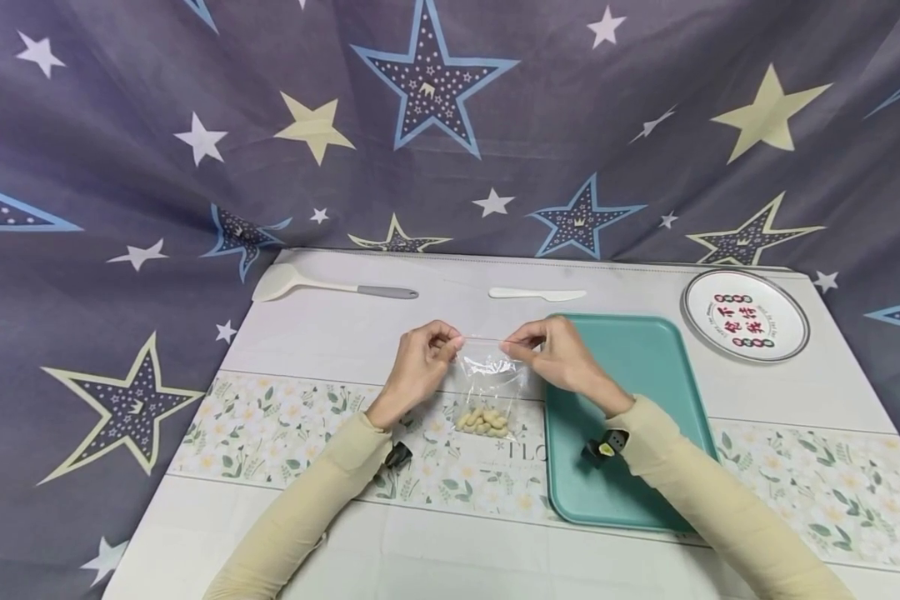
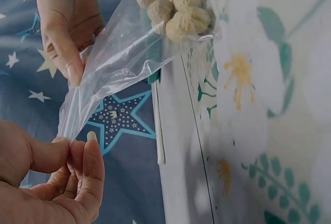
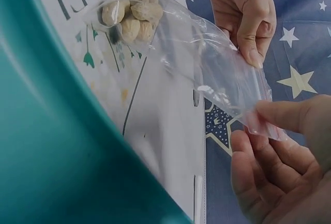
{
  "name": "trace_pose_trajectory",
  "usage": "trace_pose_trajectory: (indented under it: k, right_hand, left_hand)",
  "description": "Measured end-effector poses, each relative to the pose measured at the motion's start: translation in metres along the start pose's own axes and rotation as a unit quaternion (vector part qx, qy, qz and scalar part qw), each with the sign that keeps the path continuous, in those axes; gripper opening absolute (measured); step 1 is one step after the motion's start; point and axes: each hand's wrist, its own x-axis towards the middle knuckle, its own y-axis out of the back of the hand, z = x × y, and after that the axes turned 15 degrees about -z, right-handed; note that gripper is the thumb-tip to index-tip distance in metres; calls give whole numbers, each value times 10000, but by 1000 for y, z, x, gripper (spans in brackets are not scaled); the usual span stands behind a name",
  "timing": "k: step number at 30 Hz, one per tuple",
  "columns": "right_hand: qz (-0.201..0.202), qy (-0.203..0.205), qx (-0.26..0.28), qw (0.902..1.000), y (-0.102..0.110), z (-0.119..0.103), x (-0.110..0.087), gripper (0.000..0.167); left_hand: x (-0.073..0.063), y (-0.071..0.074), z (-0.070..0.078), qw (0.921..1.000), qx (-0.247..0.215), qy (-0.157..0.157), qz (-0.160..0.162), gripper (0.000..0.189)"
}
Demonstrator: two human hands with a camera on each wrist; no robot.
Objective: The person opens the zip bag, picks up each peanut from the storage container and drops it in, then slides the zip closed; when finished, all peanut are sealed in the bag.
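Observation:
A clear zip bag (image 1: 489,379) with a red line along its top hangs between both hands, its lower end at the floral band of the tablecloth. Several unshelled peanuts (image 1: 483,422) lie in the bottom of the bag. The left hand (image 1: 422,360) pinches the bag's top left corner between thumb and fingers. At the opposite top corner, the right hand (image 1: 558,354) pinches the zip strip with thumb and fingertips. Both wrist views show the peanuts (image 2: 178,6) through the plastic and the strip stretched between the hands. Whether the zip is sealed, I cannot tell.
A teal tray (image 1: 630,500) lies under the right forearm. Along the back of the table are a white spoon with grey handle (image 1: 330,286) and a white plastic knife (image 1: 536,294). A white plate with dark rim (image 1: 746,317) sits at the back right, before a star-patterned curtain (image 1: 450,192).

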Motion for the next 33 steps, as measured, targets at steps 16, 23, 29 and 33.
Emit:
trace_pose_trajectory:
  k: [16,23,29,33]
  right_hand:
    - [146,-13,1,9999,5,11,-6,13]
    - [263,-26,18,9996,4,14,-9,13]
    - [284,-245,184,9991,-1,15,-8,15]
    - [185,-391,473,9979,-4,16,-5,14]
  left_hand:
    - [0,3,-2,9999,-11,143,-55,13]
    - [0,3,-5,9998,-10,195,-84,13]
    - [0,4,-9,9997,-40,249,-77,15]
    - [3,6,-12,9994,127,321,-42,14]
